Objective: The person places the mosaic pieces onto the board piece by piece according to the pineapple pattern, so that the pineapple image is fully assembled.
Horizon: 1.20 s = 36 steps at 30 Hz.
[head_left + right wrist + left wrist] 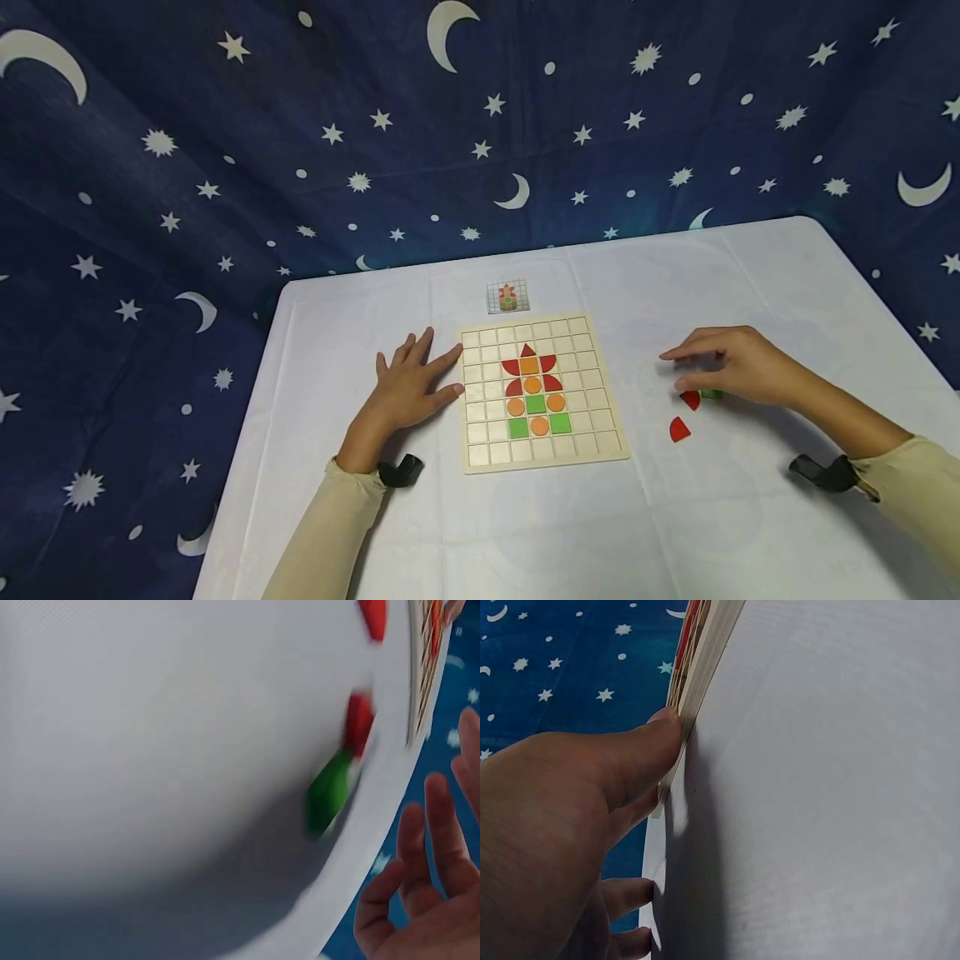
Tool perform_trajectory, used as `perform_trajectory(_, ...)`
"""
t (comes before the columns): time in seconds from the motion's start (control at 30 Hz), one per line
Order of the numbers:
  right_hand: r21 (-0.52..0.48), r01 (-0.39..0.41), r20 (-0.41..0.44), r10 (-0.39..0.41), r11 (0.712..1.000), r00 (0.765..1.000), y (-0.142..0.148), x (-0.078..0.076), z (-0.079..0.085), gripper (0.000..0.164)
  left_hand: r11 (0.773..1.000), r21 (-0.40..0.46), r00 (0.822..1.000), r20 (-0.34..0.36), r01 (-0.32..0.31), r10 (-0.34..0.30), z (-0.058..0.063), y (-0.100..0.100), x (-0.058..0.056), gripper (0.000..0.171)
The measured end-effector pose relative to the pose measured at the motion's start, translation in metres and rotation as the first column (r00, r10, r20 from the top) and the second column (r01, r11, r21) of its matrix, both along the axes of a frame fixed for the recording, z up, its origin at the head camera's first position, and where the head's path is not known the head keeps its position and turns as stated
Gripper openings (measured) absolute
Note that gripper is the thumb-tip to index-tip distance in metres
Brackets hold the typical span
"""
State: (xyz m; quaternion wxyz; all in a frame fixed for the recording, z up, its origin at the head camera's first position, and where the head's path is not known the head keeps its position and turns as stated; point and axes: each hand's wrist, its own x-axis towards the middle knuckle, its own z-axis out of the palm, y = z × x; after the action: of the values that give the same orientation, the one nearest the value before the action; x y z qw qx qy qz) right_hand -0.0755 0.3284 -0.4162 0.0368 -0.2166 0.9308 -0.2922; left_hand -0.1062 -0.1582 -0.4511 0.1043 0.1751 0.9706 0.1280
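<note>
My left hand [407, 386] lies with spread fingers at the left edge of a wooden grid board [607, 429]; its thumb and index fingertip touch that edge, as the left wrist view also shows. On the board, red, orange and green flat pieces form a figure, with an orange square [528, 366] below a red triangle [527, 350]. My right hand [738, 362] hovers right of the board, fingers loosely bent and holding nothing. Beneath it are a red quarter-circle piece [691, 401] and a green piece [328, 795], partly hidden in the head view. Another red quarter-circle [679, 429] lies nearer.
Behind the board lies a small pattern card [507, 297] showing a similar coloured figure on a grid. A white cloth covers the table [540, 533]. A dark blue curtain [420, 167] with moons and stars hangs behind it.
</note>
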Motion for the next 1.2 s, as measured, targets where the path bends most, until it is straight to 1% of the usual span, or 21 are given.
perform_trajectory(0.13, 0.017, 0.006, -0.014, -0.006, 1.000, 1.000, 0.026, 0.001, -0.006, 0.039, 1.000, -0.002, 1.000, 0.002, -0.002, 0.002, 0.000, 0.000, -0.001, 0.069)
perform_trajectory(0.27, 0.021, 0.031, 0.015, -0.031, 0.999, 0.999, 0.045, 0.004, -0.012, 0.039, 1.000, -0.005, 1.000, 0.001, 0.001, -0.001, 0.000, 0.000, -0.001, 0.069)
perform_trajectory(0.43, 0.024, 0.054, 0.057, -0.055, 0.998, 0.997, 0.057, 0.007, -0.019, 0.035, 1.000, -0.007, 1.000, 0.003, 0.002, -0.002, -0.001, 0.000, -0.001, 0.069)
perform_trajectory(0.57, -0.004, 0.033, 0.058, -0.033, 0.999, 0.998, 0.059, 0.008, -0.025, 0.033, 1.000, -0.008, 1.000, -0.001, -0.001, 0.000, -0.002, 0.000, -0.002, 0.069)
perform_trajectory(0.7, 0.021, 0.034, 0.043, -0.035, 0.999, 0.998, 0.059, 0.006, -0.029, 0.032, 1.000, -0.006, 1.000, 0.001, -0.005, 0.005, -0.002, 0.000, -0.001, 0.069)
perform_trajectory(0.8, 0.046, 0.064, 0.045, -0.066, 0.997, 0.997, 0.059, 0.004, -0.030, 0.031, 1.000, -0.005, 1.000, -0.004, -0.003, 0.003, -0.002, 0.000, -0.001, 0.069)
perform_trajectory(1.03, 0.043, 0.129, 0.063, -0.132, 0.991, 0.989, 0.054, 0.002, -0.028, 0.030, 1.000, -0.005, 1.000, -0.010, -0.001, 0.001, -0.002, 0.001, -0.001, 0.069)
perform_trajectory(1.2, 0.022, 0.174, 0.121, -0.175, 0.985, 0.977, 0.043, -0.001, -0.024, 0.020, 1.000, -0.014, 1.000, -0.005, -0.009, 0.009, -0.004, 0.000, -0.001, 0.069)
